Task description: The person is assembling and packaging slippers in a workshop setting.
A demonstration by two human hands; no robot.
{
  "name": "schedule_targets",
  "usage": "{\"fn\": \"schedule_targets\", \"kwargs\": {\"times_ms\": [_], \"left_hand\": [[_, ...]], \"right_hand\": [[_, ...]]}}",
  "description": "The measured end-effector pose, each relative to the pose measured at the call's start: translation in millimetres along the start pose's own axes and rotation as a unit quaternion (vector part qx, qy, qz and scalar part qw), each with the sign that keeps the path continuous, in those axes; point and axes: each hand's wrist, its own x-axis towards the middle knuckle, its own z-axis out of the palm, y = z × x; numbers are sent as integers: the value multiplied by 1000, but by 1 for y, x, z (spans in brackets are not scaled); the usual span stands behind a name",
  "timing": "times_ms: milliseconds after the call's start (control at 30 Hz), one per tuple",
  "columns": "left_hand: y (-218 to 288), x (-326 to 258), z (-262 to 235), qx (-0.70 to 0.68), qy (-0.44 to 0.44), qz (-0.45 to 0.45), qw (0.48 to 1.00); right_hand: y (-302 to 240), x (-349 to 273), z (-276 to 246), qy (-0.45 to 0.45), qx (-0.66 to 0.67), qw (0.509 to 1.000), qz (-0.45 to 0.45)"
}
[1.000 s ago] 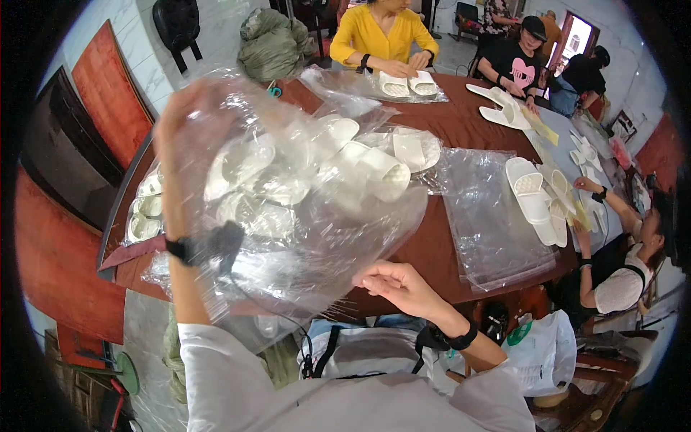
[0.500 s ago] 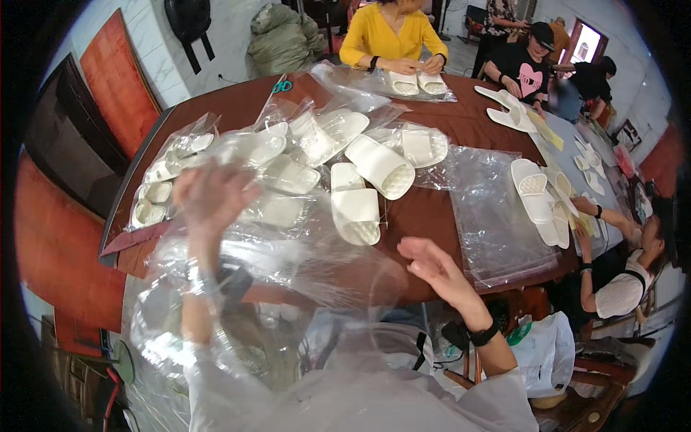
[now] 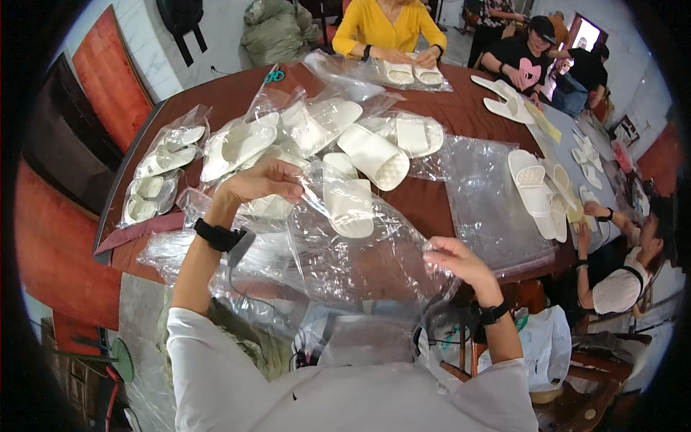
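Note:
A clear plastic bag (image 3: 367,263) is stretched between my two hands above the near part of the table. My left hand (image 3: 266,180) pinches its upper left edge. On the other side my right hand (image 3: 461,263) has the right edge between thumb and fingers. A white slipper (image 3: 349,212) shows through the film just below my left hand. Beyond it, another white slipper (image 3: 374,155) lies unwrapped, with a bagged slipper (image 3: 417,137) beside it. More bagged white slippers (image 3: 241,144) are heaped to the left of these.
The brown-covered table (image 3: 421,216) carries a flat clear bag (image 3: 497,209) and loose slippers (image 3: 531,180) at right. Green-handled scissors (image 3: 274,75) lie at the far edge. A person in yellow (image 3: 389,29) handles slippers across the table; other people sit at right.
Both hands have come to the clear bag and now grip it. My left hand moved right and the bag swung from the left to the middle, spread between the hands.

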Motion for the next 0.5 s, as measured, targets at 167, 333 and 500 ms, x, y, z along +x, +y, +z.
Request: {"fn": "schedule_targets", "kwargs": {"times_ms": [167, 333, 500], "left_hand": [[-33, 15, -7, 89, -2, 11, 996], [-17, 32, 27, -1, 92, -28, 995], [-24, 47, 31, -68, 142, -28, 987]], "right_hand": [[2, -17, -8, 60, -53, 997, -9], [16, -30, -11, 102, -117, 987, -29], [21, -36, -9, 154, -92, 984, -15]]}}
